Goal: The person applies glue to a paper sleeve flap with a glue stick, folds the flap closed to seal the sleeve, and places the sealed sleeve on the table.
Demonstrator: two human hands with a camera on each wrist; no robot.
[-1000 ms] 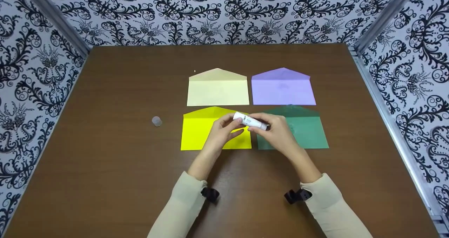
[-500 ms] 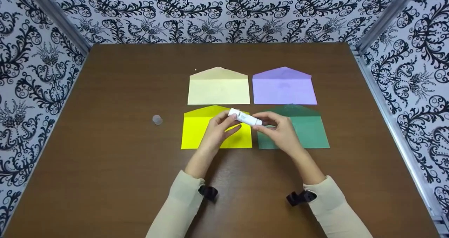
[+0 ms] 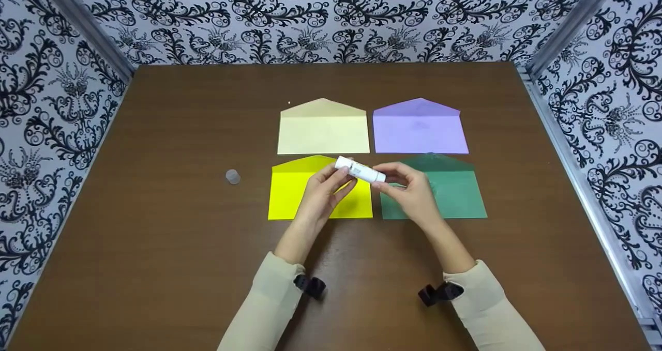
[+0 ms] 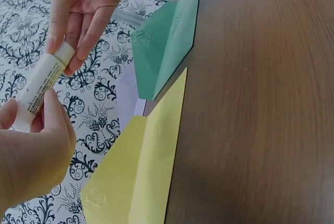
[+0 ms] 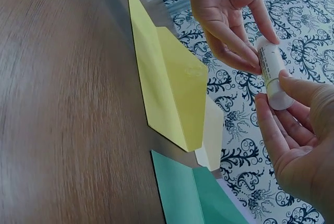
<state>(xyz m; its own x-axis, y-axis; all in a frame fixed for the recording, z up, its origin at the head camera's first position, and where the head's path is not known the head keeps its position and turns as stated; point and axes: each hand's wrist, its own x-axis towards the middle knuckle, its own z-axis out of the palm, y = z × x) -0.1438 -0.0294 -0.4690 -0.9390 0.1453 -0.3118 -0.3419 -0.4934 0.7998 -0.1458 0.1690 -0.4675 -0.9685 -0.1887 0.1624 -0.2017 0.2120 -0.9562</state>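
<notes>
A white glue stick [image 3: 360, 170] is held level between both hands, raised over the yellow envelope [image 3: 289, 196] and the green envelope [image 3: 457, 198]. My left hand [image 3: 319, 193] grips its left end between thumb and fingers. At the other end, the thumb and fingers of my right hand [image 3: 414, 193] pinch the base, which shows as a knob [image 5: 280, 100] in the right wrist view. Both envelopes lie with flaps unfolded. Wrinkled, shiny patches mark the yellow flap [image 4: 104, 187] and the green flap [image 4: 151, 41] in the left wrist view.
Behind these lie a cream envelope [image 3: 323, 134] and a purple envelope [image 3: 420, 134], flaps also unfolded. A small translucent cap [image 3: 232, 176] sits on the brown table [image 3: 155, 237] to the left. Patterned panels [image 3: 331, 20] border the table at the back and sides.
The glue stick has shifted slightly left and away from the body. My right fingers, which overlapped more of the stick, now hold just its right end.
</notes>
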